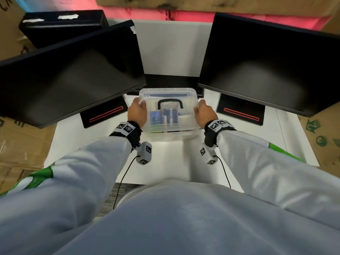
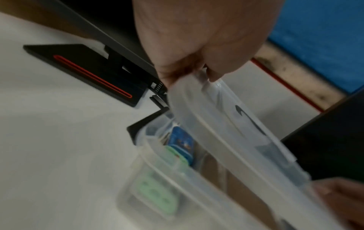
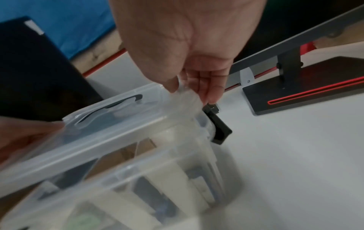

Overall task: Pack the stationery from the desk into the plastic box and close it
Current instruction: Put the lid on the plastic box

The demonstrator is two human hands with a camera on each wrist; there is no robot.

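Note:
A clear plastic box (image 1: 171, 134) stands on the white desk with stationery inside: a blue pack (image 1: 155, 117), pens (image 1: 170, 115) and a green item (image 2: 155, 191). Its clear lid (image 1: 169, 93), with a black handle (image 1: 170, 103), hangs just above the box, tilted, with a gap to the rim seen in both wrist views. My left hand (image 1: 138, 111) pinches the lid's left end (image 2: 226, 140). My right hand (image 1: 203, 112) grips the right end (image 3: 98, 137) between thumb and fingers. A black clasp (image 3: 218, 129) sticks out at the box's right end.
Two dark monitors (image 1: 73, 76) (image 1: 272, 67) flank the box, and their black bases (image 1: 104, 114) (image 1: 241, 114) with red lines sit close on either side. A dark laptop (image 1: 171, 82) lies right behind the box. Cardboard surrounds the desk.

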